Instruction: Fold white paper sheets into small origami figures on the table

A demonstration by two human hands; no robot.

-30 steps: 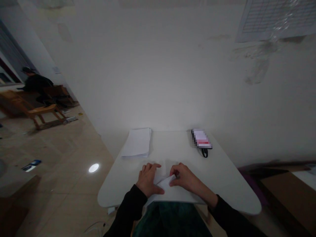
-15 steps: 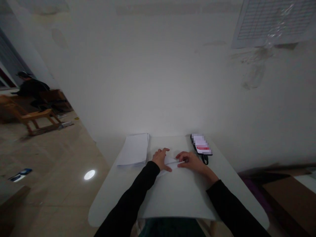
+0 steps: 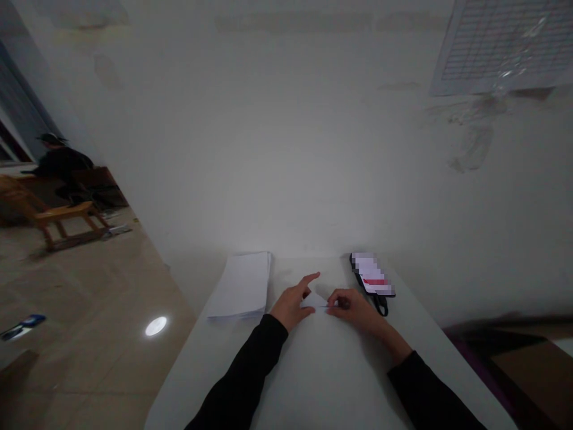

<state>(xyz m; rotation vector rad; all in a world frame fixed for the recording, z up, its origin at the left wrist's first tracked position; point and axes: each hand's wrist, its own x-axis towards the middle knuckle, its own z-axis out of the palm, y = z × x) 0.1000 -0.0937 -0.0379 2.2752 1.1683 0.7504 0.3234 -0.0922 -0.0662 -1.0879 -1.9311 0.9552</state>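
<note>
A small folded sheet of white paper [image 3: 316, 300] is between my two hands, just above or on the white table. My left hand [image 3: 292, 304] holds its left end between the thumb and curled fingers, with the index finger stretched out above it. At the paper's right end, my right hand [image 3: 353, 307] pinches the edge between thumb and fingertips. Part of the paper is hidden behind the fingers. Left of my hands lies a stack of white paper [image 3: 242, 285]. A phone [image 3: 372, 273] with a dark strap rests to the right, its screen lit and blurred.
The white table [image 3: 308, 370] stands against a pale wall [image 3: 286, 149]. A gridded sheet [image 3: 505, 48] is taped up at the upper right. Far left, a person [image 3: 65, 161] in dark clothes sits near a wooden chair [image 3: 67, 212]. A cardboard box [image 3: 532, 370] is at the right.
The camera view has shifted slightly, and the table sits lower in it. Less of the paper shows between my hands, and my left index finger is now stretched out further.
</note>
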